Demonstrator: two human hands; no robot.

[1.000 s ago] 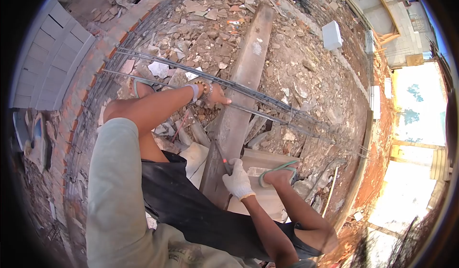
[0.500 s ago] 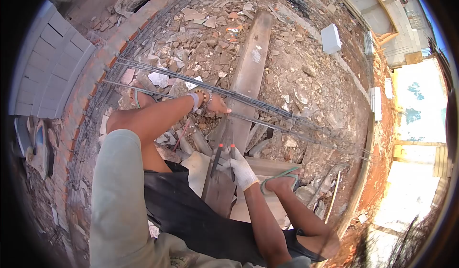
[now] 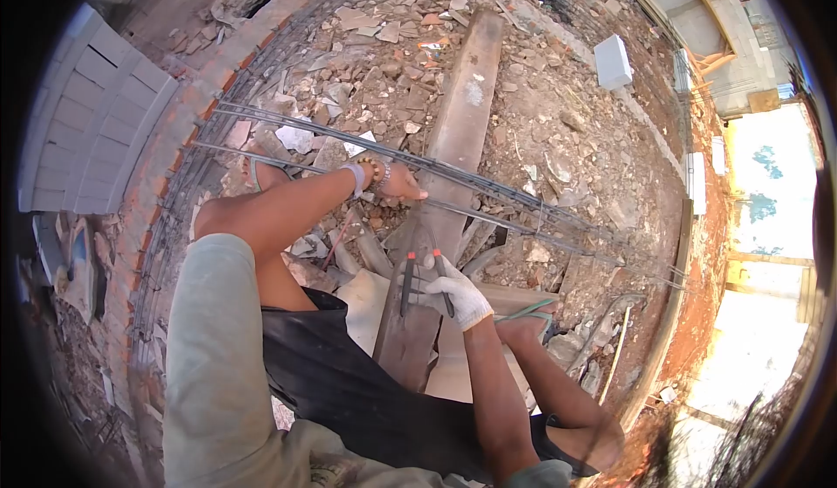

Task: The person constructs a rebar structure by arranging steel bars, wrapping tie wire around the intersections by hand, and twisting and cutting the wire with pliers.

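Note:
My left hand [image 3: 400,183], bare with a bead bracelet and a wristband, is closed on the lower steel bar [image 3: 488,220]; whether it also pinches a wire is too small to see. Below it, my right hand [image 3: 458,294] wears a white glove and grips pincers [image 3: 408,283] with black handles and orange marks. The handles stand apart, and the jaws, pointing up toward the bar, are blurred. A bundle of steel bars [image 3: 349,139] runs just above the lower bar. Both cross over a long beam [image 3: 462,105].
Broken rubble [image 3: 366,61] surrounds the beam. A brick edge [image 3: 200,109] with more bars lies left, beside a stack of grey blocks [image 3: 105,113]. One white block [image 3: 613,62] sits at upper right. My sandalled foot [image 3: 523,322] is beside my right hand.
My right hand has moved up and slightly right with the pincers, nearer the lower bar. My left hand stays at the bar. The view has shifted slightly.

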